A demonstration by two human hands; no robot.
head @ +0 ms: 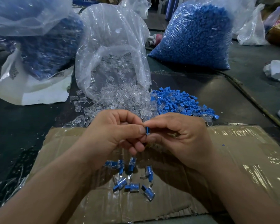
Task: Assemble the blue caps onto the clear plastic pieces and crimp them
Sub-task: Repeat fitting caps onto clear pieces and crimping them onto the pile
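At centre frame the left hand (116,135) and right hand (181,139) are touching fingertip to fingertip, fingers curled and thumbs pressing in. They are pinching one blue cap (147,130) between them above the cardboard sheet (233,151); fingers are hiding any clear piece there. Both forearms are angling in from the lower corners, with finished pieces (131,177) lying on the cardboard below the hands and loose clear pieces (120,99) and loose blue caps (179,102) lying heaped just above.

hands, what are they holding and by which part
The left hand and right hand both pinch one blue cap between their fingertips: the left at its left side, the right at its right side.
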